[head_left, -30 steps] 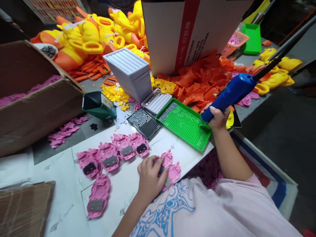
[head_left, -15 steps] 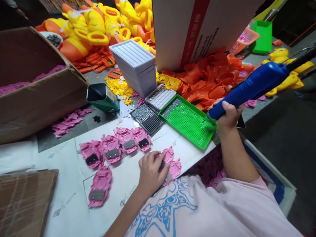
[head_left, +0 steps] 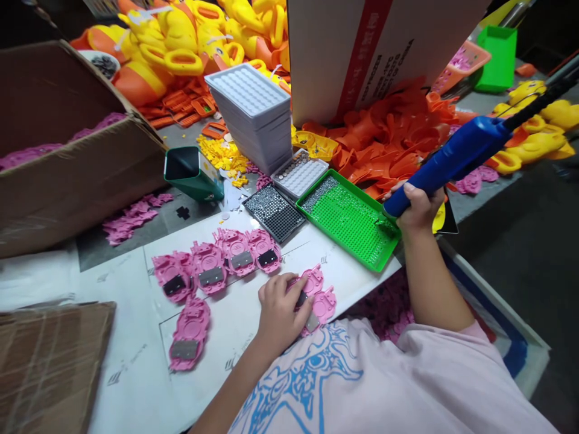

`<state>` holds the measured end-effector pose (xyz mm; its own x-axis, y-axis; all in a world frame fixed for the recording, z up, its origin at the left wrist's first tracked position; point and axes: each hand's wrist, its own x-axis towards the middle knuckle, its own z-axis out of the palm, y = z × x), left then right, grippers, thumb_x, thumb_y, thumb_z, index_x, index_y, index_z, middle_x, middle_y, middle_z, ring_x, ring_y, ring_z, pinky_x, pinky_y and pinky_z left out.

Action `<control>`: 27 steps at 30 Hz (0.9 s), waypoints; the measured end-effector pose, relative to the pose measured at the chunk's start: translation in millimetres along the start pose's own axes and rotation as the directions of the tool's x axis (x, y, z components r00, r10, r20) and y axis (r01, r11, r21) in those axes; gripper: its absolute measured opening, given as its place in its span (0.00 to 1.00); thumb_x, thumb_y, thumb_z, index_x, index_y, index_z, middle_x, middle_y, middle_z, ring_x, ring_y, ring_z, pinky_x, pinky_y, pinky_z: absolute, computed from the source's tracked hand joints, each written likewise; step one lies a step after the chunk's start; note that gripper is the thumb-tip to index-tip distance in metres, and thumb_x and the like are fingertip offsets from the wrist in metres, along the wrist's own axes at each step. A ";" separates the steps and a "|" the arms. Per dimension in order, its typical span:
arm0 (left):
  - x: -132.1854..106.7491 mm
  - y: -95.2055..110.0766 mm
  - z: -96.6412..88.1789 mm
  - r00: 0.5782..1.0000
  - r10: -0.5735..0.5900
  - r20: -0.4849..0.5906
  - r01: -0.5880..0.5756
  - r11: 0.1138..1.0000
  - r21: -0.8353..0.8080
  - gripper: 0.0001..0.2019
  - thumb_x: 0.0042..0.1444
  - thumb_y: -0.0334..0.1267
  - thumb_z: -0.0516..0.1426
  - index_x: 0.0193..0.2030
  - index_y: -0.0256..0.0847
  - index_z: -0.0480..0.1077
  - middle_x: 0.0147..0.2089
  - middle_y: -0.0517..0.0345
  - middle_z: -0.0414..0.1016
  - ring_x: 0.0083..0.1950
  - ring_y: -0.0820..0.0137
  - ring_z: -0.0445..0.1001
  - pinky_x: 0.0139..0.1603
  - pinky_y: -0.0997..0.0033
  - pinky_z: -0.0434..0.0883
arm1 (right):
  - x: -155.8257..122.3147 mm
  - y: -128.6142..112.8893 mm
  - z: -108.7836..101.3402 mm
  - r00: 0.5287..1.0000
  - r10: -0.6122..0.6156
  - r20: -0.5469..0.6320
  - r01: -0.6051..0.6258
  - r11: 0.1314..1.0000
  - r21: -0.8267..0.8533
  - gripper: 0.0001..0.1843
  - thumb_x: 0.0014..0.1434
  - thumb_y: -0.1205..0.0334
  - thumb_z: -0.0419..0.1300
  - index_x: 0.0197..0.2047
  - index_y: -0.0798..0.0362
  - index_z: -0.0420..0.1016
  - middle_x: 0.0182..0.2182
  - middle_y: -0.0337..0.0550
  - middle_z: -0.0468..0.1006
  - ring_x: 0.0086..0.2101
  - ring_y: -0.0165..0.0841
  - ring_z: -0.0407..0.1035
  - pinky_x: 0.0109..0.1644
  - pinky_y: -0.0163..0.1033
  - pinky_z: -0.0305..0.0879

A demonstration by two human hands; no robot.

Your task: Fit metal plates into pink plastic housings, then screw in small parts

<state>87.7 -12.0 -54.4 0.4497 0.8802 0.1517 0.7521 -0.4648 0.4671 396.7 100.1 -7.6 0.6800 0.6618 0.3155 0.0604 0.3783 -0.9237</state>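
Observation:
My right hand (head_left: 418, 208) is wrapped round a blue powered screwdriver (head_left: 452, 161), its tip down in the near right corner of a green screw tray (head_left: 348, 223). My left hand (head_left: 279, 310) presses, fingers curled, on two pink plastic parts (head_left: 319, 295) with grey plates at the near edge of the white table (head_left: 136, 374). A row of several more pink parts (head_left: 217, 268) with plates lies to the left, and one lone pink part (head_left: 187, 334) lies nearer me.
A black screw tray (head_left: 274, 211), a white tray of small round pieces (head_left: 301, 173), a stack of white trays (head_left: 253, 114) and a green tin (head_left: 192, 173) stand behind. A brown box of pink parts (head_left: 67, 157), orange pieces (head_left: 389, 138), yellow toys (head_left: 181, 36) and a white carton (head_left: 362, 48) crowd the back.
The view has shifted slightly, so everything sits a little higher and further right. Both hands keep their places: right on the screwdriver at the green tray, left on the pink parts.

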 end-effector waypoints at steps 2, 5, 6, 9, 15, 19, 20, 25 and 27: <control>0.2 0.1 -0.2 1.000 0.001 -0.003 -0.001 1.000 -0.003 0.16 0.57 0.42 0.56 0.52 0.41 0.71 0.50 0.47 0.68 0.52 0.57 0.62 0.51 0.52 0.58 | 0.7 1.7 -1.1 1.000 -0.004 -0.002 0.004 1.000 0.004 0.12 0.43 0.58 0.64 0.30 0.53 0.69 0.19 0.34 0.73 0.17 0.31 0.69 0.21 0.38 0.68; 1.3 0.3 -0.3 1.000 -0.002 -0.007 0.002 1.000 -0.004 0.16 0.57 0.42 0.56 0.51 0.41 0.71 0.50 0.47 0.69 0.52 0.57 0.63 0.51 0.53 0.58 | 0.7 1.8 -1.8 1.000 0.003 0.008 -0.003 1.000 0.018 0.11 0.43 0.58 0.64 0.29 0.53 0.68 0.18 0.35 0.73 0.17 0.31 0.69 0.22 0.38 0.69; 1.7 0.3 -0.3 1.000 -0.002 -0.007 0.002 1.000 -0.004 0.16 0.57 0.42 0.56 0.51 0.41 0.71 0.50 0.47 0.69 0.52 0.57 0.63 0.51 0.53 0.58 | 0.7 1.4 -1.8 1.000 0.008 0.013 -0.008 1.000 0.019 0.11 0.43 0.58 0.64 0.29 0.53 0.68 0.19 0.35 0.73 0.17 0.31 0.69 0.22 0.38 0.70; 2.7 0.2 -0.5 1.000 0.003 -0.005 -0.003 1.000 -0.002 0.16 0.57 0.41 0.56 0.51 0.41 0.71 0.50 0.47 0.69 0.52 0.57 0.62 0.51 0.53 0.58 | 1.1 -0.1 -1.8 0.999 0.019 0.040 -0.020 1.000 0.019 0.11 0.42 0.58 0.64 0.28 0.52 0.68 0.19 0.34 0.73 0.17 0.31 0.69 0.23 0.39 0.70; 2.1 0.5 -1.0 1.000 0.005 -0.004 -0.005 1.000 0.001 0.16 0.57 0.41 0.56 0.51 0.41 0.71 0.49 0.47 0.69 0.52 0.57 0.62 0.51 0.53 0.58 | 1.7 0.2 0.2 0.999 0.021 0.034 -0.022 1.000 0.017 0.10 0.42 0.58 0.63 0.27 0.52 0.67 0.18 0.34 0.72 0.17 0.31 0.68 0.22 0.38 0.70; 1.8 0.8 -1.0 1.000 0.005 -0.002 -0.005 1.000 -0.005 0.16 0.57 0.41 0.56 0.52 0.41 0.71 0.49 0.47 0.69 0.52 0.57 0.62 0.51 0.53 0.58 | 1.9 0.1 1.3 1.000 0.006 -0.007 -0.006 1.000 0.019 0.11 0.42 0.58 0.63 0.27 0.52 0.67 0.18 0.34 0.71 0.16 0.30 0.67 0.21 0.39 0.69; 1.7 0.8 -1.1 1.000 0.006 0.000 -0.006 1.000 -0.006 0.16 0.57 0.41 0.56 0.52 0.41 0.71 0.50 0.47 0.69 0.52 0.57 0.62 0.51 0.53 0.58 | 2.3 -1.2 1.1 1.000 -0.001 -0.009 0.002 1.000 0.023 0.10 0.42 0.58 0.62 0.27 0.52 0.67 0.17 0.34 0.71 0.16 0.31 0.66 0.21 0.39 0.69; 1.2 0.3 -0.8 1.000 0.002 0.005 -0.002 1.000 -0.009 0.16 0.58 0.42 0.55 0.52 0.42 0.70 0.50 0.47 0.68 0.52 0.57 0.62 0.52 0.53 0.58 | 3.3 -18.2 1.2 1.000 0.002 0.014 -0.002 0.999 0.053 0.06 0.41 0.61 0.58 0.25 0.51 0.65 0.17 0.35 0.70 0.16 0.30 0.65 0.21 0.39 0.67; 1.2 0.4 -0.4 1.000 -0.003 0.006 0.003 1.000 -0.010 0.16 0.58 0.42 0.55 0.52 0.42 0.70 0.50 0.47 0.68 0.52 0.57 0.62 0.52 0.53 0.58 | -1.4 -29.1 4.2 0.999 0.018 0.041 -0.021 0.998 0.059 0.05 0.40 0.61 0.57 0.24 0.50 0.65 0.17 0.35 0.70 0.17 0.30 0.66 0.22 0.39 0.67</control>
<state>88.4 -11.1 -53.7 0.4507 0.8808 0.1453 0.7485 -0.4616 0.4762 390.9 90.8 19.8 0.6502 0.6948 0.3074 0.0035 0.4019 -0.9157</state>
